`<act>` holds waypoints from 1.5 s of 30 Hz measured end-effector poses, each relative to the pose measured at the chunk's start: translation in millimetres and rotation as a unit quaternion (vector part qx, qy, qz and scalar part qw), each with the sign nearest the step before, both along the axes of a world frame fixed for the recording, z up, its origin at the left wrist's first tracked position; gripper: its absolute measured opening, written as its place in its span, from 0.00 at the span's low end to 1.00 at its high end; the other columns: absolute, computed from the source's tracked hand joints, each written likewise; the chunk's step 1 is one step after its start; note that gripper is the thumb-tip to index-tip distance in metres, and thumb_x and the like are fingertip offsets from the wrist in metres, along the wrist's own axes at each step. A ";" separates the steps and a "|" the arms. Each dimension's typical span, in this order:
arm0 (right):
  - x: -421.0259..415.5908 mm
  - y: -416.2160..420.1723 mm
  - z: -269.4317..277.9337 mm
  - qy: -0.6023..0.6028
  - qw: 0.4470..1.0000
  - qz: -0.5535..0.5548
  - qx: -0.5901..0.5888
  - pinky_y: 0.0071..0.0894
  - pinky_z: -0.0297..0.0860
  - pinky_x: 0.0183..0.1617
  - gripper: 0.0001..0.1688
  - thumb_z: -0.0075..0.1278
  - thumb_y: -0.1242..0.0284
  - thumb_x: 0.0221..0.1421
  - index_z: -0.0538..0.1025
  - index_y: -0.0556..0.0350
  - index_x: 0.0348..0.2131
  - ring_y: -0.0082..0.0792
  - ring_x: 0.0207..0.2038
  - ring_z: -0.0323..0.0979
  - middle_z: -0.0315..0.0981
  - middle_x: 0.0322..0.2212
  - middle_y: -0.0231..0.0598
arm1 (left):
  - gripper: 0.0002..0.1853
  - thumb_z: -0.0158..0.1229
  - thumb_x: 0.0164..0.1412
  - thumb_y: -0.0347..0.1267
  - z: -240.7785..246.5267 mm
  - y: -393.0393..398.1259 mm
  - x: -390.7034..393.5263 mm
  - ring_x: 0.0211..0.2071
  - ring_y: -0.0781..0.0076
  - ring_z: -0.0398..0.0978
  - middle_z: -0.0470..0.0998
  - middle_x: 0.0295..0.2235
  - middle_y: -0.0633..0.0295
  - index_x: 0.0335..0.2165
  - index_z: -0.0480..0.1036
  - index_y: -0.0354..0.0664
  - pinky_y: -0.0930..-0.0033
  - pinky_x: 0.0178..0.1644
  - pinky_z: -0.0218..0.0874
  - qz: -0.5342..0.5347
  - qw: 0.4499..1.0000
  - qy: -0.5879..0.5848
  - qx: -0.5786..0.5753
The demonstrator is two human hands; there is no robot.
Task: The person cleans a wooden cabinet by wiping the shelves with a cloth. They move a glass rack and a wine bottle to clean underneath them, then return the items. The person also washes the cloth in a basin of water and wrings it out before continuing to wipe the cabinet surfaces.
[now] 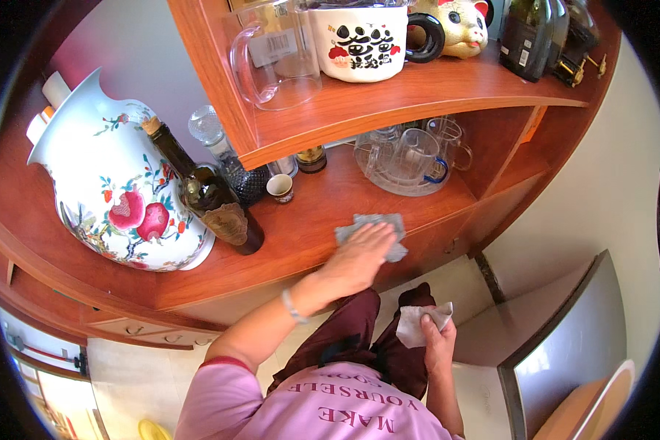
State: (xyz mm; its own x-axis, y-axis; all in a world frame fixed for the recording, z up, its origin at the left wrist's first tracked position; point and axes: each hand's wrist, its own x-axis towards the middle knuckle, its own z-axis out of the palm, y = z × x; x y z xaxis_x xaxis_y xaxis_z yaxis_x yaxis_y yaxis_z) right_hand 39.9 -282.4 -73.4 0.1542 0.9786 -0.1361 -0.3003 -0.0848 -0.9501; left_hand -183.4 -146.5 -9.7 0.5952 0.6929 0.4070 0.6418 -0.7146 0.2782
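Note:
My left hand (363,254) lies flat with its fingers over a grey cloth (394,226) at the front edge of the wooden cabinet's counter (302,231). A pale cloth (412,325) is pinched between the thumb and fingers of my right hand (438,335), held low in front of my legs. Behind the grey cloth, glass mugs (415,157) stand on a round clear tray (407,187). A small patterned cup (280,188) sits to the left of them, near a dark glass bottle (220,212) with a cork stopper.
A large porcelain vase (126,192) painted with fruit stands at the left, close to the bottle. The upper shelf (330,113) overhangs the counter and holds a glass mug (277,66), a white mug (360,41), a cat figurine (459,27) and dark bottles (533,38).

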 end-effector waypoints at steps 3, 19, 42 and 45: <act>-9.5 -0.8 6.3 -0.010 1.000 0.020 -0.005 0.21 0.64 0.40 0.10 0.53 0.73 0.56 0.74 0.58 0.39 0.19 0.34 0.67 0.72 0.32 0.26 | 0.25 0.52 0.59 0.27 24.8 -36.2 -55.2 0.58 0.60 0.61 0.65 0.55 0.52 0.55 0.60 0.33 0.61 0.62 0.52 0.046 0.847 -0.394 -0.355; -92.2 25.8 93.9 0.005 0.972 0.211 0.101 0.21 0.63 0.45 0.21 0.57 0.69 0.54 0.73 0.58 0.46 0.17 0.38 0.65 0.72 0.37 0.25 | 0.31 0.48 0.64 0.38 32.3 -130.7 -72.9 0.58 0.68 0.59 0.61 0.58 0.59 0.60 0.52 0.36 0.65 0.61 0.50 -0.114 0.611 -0.608 -0.494; -58.4 38.3 96.0 0.145 0.976 0.127 0.100 0.23 0.67 0.37 0.14 0.62 0.69 0.47 0.75 0.54 0.33 0.19 0.30 0.69 0.73 0.27 0.25 | 0.15 0.62 0.48 0.32 32.9 -109.5 -98.7 0.55 0.54 0.62 0.65 0.52 0.54 0.36 0.68 0.46 0.52 0.58 0.52 -0.187 0.680 -0.604 -0.370; -57.1 36.0 107.0 0.122 0.969 0.192 0.094 0.22 0.66 0.35 0.14 0.63 0.69 0.46 0.74 0.54 0.31 0.18 0.29 0.68 0.72 0.26 0.24 | 0.28 0.63 0.47 0.46 33.7 -109.1 -103.5 0.59 0.49 0.55 0.58 0.58 0.51 0.44 0.66 0.45 0.48 0.60 0.47 -0.226 0.637 -0.582 -0.452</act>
